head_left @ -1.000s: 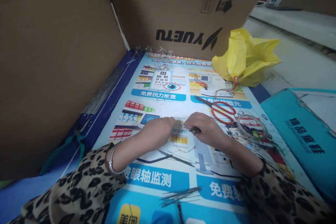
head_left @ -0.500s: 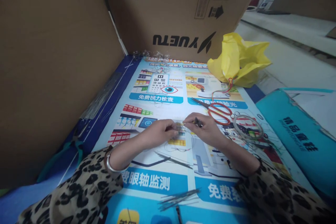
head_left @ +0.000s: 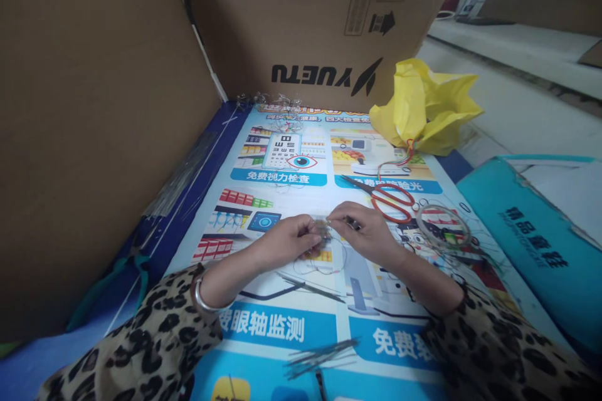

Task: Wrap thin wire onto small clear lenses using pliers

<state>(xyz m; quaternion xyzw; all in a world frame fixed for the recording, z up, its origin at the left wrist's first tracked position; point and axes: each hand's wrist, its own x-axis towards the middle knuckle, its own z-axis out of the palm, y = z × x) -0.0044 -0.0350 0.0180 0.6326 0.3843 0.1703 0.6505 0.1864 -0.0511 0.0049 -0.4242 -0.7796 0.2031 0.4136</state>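
Observation:
My left hand (head_left: 294, 239) pinches one side of a small wire piece (head_left: 323, 229) over the printed sheet (head_left: 291, 200). Close on its right, my right hand (head_left: 362, 229) has thumb and forefinger together at the other side of the piece, with a dark tool (head_left: 352, 223) partly hidden in the palm. A thin wire loop (head_left: 345, 260) hangs below the fingers. The piece's details are too small to tell. Thin dark wires (head_left: 313, 288) lie just below the hands, and a bundle of them (head_left: 322, 356) rests nearer the front.
Red-handled scissors (head_left: 392, 200) and a coil (head_left: 443, 225) lie right of my hands. Behind are a yellow bag (head_left: 418, 106) and a cardboard box (head_left: 301, 19). Teal pliers (head_left: 108, 279) and more wires (head_left: 181, 178) lie left; a turquoise box (head_left: 531, 238) stands right.
My left-hand fingers have shifted slightly on the wire piece. The dark tool in my right hand shows at a lower angle. The view has shifted a little.

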